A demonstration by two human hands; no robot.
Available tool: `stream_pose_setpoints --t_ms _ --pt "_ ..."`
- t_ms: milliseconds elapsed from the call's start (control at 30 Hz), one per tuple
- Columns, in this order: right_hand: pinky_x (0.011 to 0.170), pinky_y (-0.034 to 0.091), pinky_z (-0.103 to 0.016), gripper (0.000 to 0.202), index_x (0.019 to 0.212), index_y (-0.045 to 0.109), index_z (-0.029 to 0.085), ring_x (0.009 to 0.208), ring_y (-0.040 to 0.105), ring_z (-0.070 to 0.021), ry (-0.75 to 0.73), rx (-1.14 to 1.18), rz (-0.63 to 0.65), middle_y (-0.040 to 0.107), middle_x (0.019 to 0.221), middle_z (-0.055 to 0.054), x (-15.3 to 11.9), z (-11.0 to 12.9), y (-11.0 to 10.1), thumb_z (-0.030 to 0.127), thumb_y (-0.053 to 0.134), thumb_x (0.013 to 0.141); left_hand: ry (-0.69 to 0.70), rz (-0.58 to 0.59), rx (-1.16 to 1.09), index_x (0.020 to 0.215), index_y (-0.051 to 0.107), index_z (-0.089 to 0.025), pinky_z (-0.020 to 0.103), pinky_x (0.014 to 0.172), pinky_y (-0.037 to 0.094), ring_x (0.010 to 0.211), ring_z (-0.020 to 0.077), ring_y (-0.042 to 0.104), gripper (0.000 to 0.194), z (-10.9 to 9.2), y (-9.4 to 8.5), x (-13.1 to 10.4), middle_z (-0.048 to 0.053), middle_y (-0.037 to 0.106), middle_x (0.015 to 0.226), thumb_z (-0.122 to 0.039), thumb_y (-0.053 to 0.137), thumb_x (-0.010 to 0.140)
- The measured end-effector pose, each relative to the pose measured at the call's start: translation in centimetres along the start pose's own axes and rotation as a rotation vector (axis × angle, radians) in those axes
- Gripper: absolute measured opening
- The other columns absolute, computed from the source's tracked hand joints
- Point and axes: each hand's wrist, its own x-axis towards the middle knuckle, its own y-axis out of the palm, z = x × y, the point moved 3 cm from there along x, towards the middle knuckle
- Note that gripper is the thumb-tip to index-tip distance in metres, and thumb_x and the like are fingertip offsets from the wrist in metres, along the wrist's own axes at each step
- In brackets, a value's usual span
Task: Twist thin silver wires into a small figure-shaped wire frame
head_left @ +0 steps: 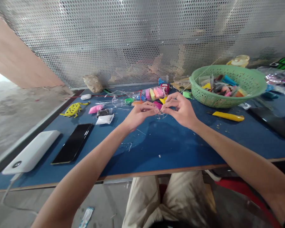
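Above the middle of the blue table, my left hand and my right hand meet, thumbs and fingers pinched together. Between the fingertips is a thin wire-like strand; its long end runs up and right from my right hand past the basket. Its exact shape at the fingertips is too small to make out. Just below them shows a clear loop-like thing. Behind the hands lie a magenta piece and a yellow piece, both partly covered by fingers.
A green basket of packets stands right, with a yellow cutter knife before it. Bagged coloured clay lies behind. Leftward are small packets, a spotted yellow toy, a phone and a white power bank.
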Motion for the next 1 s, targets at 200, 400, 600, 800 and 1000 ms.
stream_pose_setpoints --t_ms 200,400,600,800,1000 --pt "0.085 0.057 -0.040 0.046 0.102 0.054 0.024 0.083 0.073 -0.0209 0.327 0.380 -0.083 0.075 0.087 -0.002 0.2 -2.0 0.8 0.034 0.086 0.069 0.279 -0.271 0.496 0.102 0.075 -0.024 0.038 0.087 0.050 0.093 0.0183 0.068 0.019 -0.9 -1.0 -0.8 0.003 0.076 0.100 -0.031 0.060 0.093" --pt "0.091 0.056 -0.041 0.051 0.101 0.055 0.023 0.085 0.072 -0.0204 0.382 0.450 -0.081 0.074 0.086 -0.002 0.0 -2.3 1.1 0.034 0.089 0.064 0.547 -0.253 0.870 0.115 0.072 -0.030 0.040 0.090 0.045 0.095 0.0194 0.070 0.030 -1.5 -0.6 -1.5 0.000 0.077 0.107 -0.028 0.068 0.086" --pt "0.093 0.057 -0.042 0.052 0.101 0.054 0.022 0.085 0.073 -0.0208 0.392 0.458 -0.062 0.073 0.083 -0.001 -0.1 -2.1 1.3 0.032 0.089 0.064 0.559 -0.180 1.024 0.118 0.070 -0.039 0.044 0.089 0.040 0.095 0.0208 0.068 0.030 -1.2 -0.6 -1.5 -0.004 0.077 0.108 -0.025 0.061 0.093" --pt "0.098 0.056 -0.045 0.049 0.102 0.053 0.023 0.089 0.074 -0.0230 0.426 0.491 -0.034 0.073 0.085 -0.002 -0.2 -2.1 1.6 0.028 0.086 0.066 0.387 -0.087 0.886 0.118 0.070 -0.045 0.052 0.095 0.038 0.099 0.0248 0.068 0.032 -1.1 -1.1 -1.4 -0.001 0.076 0.112 -0.026 0.059 0.094" --pt "0.100 0.054 -0.045 0.048 0.099 0.056 0.022 0.089 0.073 -0.0224 0.436 0.515 -0.043 0.074 0.085 -0.002 -0.1 -2.4 1.6 0.029 0.088 0.064 0.443 -0.131 0.895 0.113 0.072 -0.038 0.050 0.099 0.036 0.099 0.0241 0.069 0.028 -1.5 -0.6 -1.5 -0.002 0.077 0.108 -0.028 0.061 0.090"
